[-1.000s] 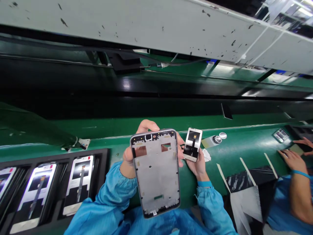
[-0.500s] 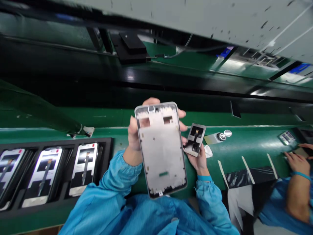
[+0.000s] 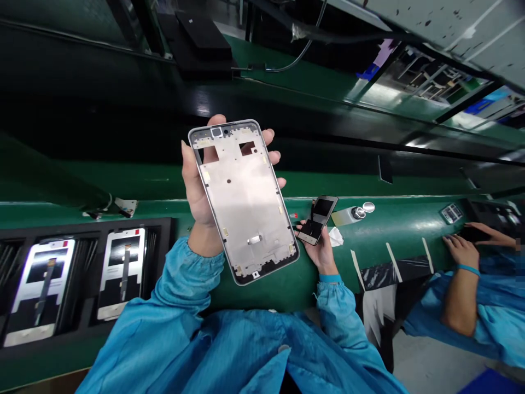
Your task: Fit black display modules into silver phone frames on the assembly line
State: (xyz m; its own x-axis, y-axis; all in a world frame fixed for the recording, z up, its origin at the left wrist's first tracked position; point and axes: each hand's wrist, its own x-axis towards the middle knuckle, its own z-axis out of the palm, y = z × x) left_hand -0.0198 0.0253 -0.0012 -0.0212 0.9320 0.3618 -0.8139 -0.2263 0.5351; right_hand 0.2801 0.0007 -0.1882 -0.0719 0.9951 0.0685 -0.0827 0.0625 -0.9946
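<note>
My left hand (image 3: 200, 191) grips a phone frame (image 3: 246, 202) from behind, thumb on its left edge and fingertips round its right edge. The frame is tilted up, its silvery inner face towards me, with two cut-outs near the top. Lower to the right, my right hand (image 3: 322, 254) holds a phone screen assembly (image 3: 318, 219) with a dark flex cable on its back. Part of that hand is hidden behind the screen. A white crumpled tissue (image 3: 336, 237) lies just right of it, near a bottle (image 3: 348, 214) with a metal top.
On the left, a black foam tray (image 3: 164, 241) holds several screen assemblies (image 3: 121, 268) standing in slots. A slanting green post (image 3: 53, 175) rises behind it. At the right, a co-worker's hands (image 3: 463, 249) hold a dark item. Tape strips (image 3: 394, 262) hold black plastic at the bench edge.
The phone frame in my left hand has moved up and left in view and tilted more. The screen in my right hand has turned, its flex cable now standing off. The camera view has shifted too.
</note>
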